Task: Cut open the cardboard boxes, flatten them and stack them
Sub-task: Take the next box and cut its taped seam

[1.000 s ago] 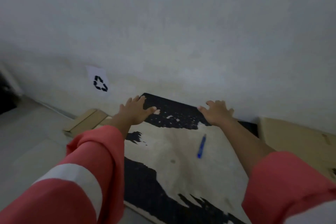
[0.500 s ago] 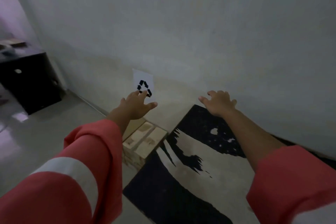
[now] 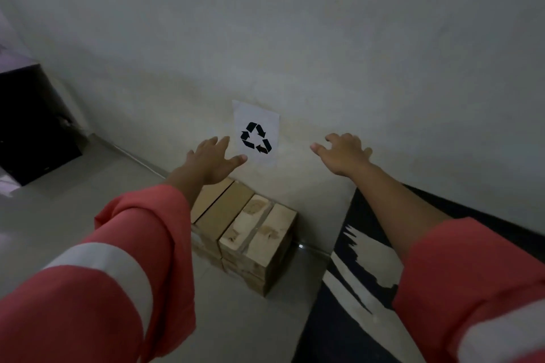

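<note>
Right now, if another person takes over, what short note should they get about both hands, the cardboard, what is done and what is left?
Left hand: open, holds nothing, stretched toward the wall over the tan stack of folded cardboard pieces.
Right hand: open, empty, near the wall.
The stack stands on the floor under the white paper recycling sign. The large black-and-cream flat cardboard sheet lies to its right, apart from it.
Done: the sheet looks flattened.
Left: probably put it with the stack. No cutter in view.

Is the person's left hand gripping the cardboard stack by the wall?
No, the left hand is open with fingers spread, above the cardboard stack and holding nothing.
</note>
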